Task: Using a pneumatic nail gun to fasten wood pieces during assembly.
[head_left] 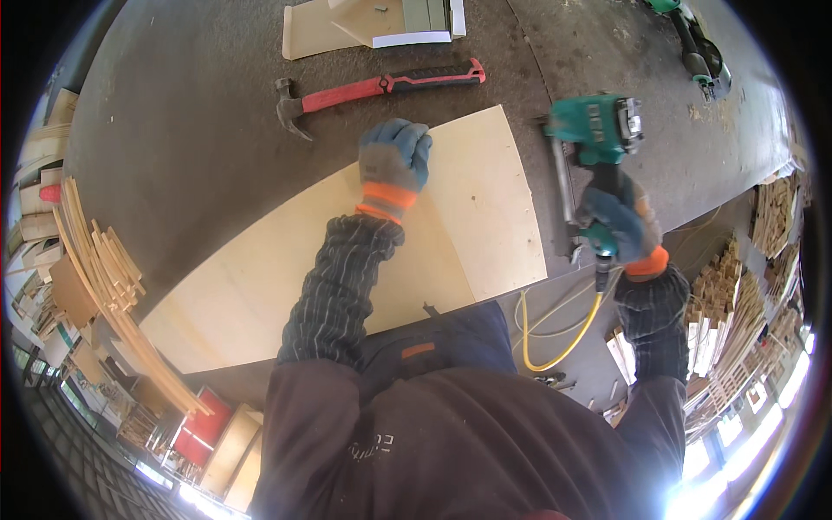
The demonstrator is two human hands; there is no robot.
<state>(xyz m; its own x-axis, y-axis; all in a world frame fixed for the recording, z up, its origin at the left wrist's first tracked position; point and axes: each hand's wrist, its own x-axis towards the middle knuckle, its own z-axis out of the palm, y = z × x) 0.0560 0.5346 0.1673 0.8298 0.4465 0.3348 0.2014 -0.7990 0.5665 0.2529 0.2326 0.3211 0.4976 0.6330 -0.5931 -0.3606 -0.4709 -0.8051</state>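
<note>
A pale plywood panel [338,251] lies across the table's near edge in front of me, with a second pale board section [485,199] at its right end. My left hand [394,156], in a blue-grey glove with an orange cuff, grips the panel's far edge with curled fingers. To the right of the panel, my right hand [620,217], gloved alike, is closed round the handle of a green pneumatic nail gun [594,126]. The gun is slightly blurred and held apart from the wood. A yellow air hose [576,342] hangs from its handle end.
A red-and-black claw hammer [381,87] lies beyond the panel, below an opened cardboard box of nail strips [420,17]. Another green power tool [698,52] rests at the far right of the dark table [208,104]. Long wooden strips [121,303] stand left; stacked lumber [728,303] is right.
</note>
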